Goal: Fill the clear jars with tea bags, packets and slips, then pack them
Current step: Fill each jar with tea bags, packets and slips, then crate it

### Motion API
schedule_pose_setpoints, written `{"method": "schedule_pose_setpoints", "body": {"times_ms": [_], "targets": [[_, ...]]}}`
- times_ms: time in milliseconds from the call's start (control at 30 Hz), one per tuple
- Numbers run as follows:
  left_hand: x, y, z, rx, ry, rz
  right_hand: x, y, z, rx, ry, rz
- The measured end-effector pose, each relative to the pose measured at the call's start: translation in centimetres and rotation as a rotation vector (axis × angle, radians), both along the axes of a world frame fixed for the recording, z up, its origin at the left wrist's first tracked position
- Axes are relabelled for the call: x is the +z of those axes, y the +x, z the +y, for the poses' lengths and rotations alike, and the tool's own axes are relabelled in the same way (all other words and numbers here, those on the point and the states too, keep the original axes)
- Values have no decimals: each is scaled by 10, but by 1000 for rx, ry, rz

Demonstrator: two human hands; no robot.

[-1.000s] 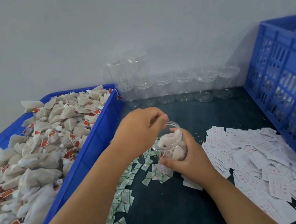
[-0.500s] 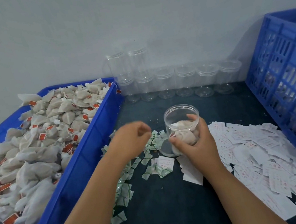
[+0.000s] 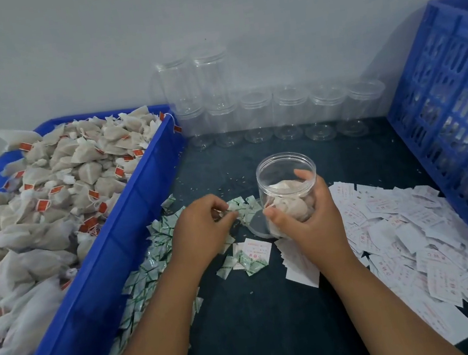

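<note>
My right hand (image 3: 307, 221) grips a clear jar (image 3: 285, 176), tilted toward me just above the dark table, with several tea bags inside. My left hand (image 3: 204, 229) is down on the scatter of small green-and-white packets (image 3: 149, 266), its fingertips pinching one beside the jar. White printed slips (image 3: 406, 232) lie in a heap to the right of the jar. A blue tray (image 3: 132, 226) on the left holds a pile of tea bags (image 3: 58, 182) with red tags.
A row of empty clear jars (image 3: 287, 113) stands along the back wall, with two more stacked on top at the left. A blue slatted crate (image 3: 457, 118) rises at the right edge. The dark table (image 3: 261, 322) shows between my forearms.
My left hand has left the jar's mouth and dropped to the green packets. My right hand has lifted the jar and moved it right, tilting it more upright.
</note>
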State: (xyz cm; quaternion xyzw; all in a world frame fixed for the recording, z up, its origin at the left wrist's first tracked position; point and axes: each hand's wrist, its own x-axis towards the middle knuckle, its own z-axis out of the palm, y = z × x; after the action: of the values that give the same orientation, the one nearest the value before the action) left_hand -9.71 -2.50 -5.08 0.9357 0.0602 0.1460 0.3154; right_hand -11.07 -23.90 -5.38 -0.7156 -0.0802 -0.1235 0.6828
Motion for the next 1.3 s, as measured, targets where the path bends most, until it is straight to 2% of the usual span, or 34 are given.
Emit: {"method": "schedule_pose_setpoints", "body": {"times_ms": [133,233,300,367,467,533,567,633,700,733,767,800,900,967,1033,1133,1300], "targets": [[37,-12,-8,43,-342,-201,-1,1,0,25,-36,-5],[79,-22,-21,-130,-435,-328,2,-2,2,45,-68,-35],[100,-24,-29,-316,-320,-292,5,-5,3,78,-88,-65],[115,-20,-35,-445,-125,-93,8,-7,3,106,-110,-104],[127,-11,-44,-459,153,241,11,-10,3,109,-166,-154],[129,-8,-49,-435,236,303,11,-11,2,96,-193,-173],[128,-8,-50,-428,201,259,10,-11,2,90,-184,-177],[124,-14,-48,-376,16,51,10,-10,0,69,-148,-161],[117,-24,-44,-227,-207,-209,11,-9,-2,37,-109,-140],[110,-28,-41,-141,-251,-262,11,-8,-2,21,-86,-136],[101,-32,-38,-77,-236,-231,11,-7,-2,3,-59,-130],[90,-35,-35,-50,-171,-126,11,-6,-3,-15,-25,-120],[48,-47,-36,-72,192,259,12,-4,-4,-86,69,-94],[25,-54,-44,-53,301,289,13,-3,-5,-125,95,-86],[12,-56,-48,-24,275,267,14,-3,-5,-134,108,-81],[12,-48,-42,-10,198,370,12,-2,-4,-130,98,-64],[20,-41,-33,-110,164,473,8,0,-3,-85,98,-45]]}}
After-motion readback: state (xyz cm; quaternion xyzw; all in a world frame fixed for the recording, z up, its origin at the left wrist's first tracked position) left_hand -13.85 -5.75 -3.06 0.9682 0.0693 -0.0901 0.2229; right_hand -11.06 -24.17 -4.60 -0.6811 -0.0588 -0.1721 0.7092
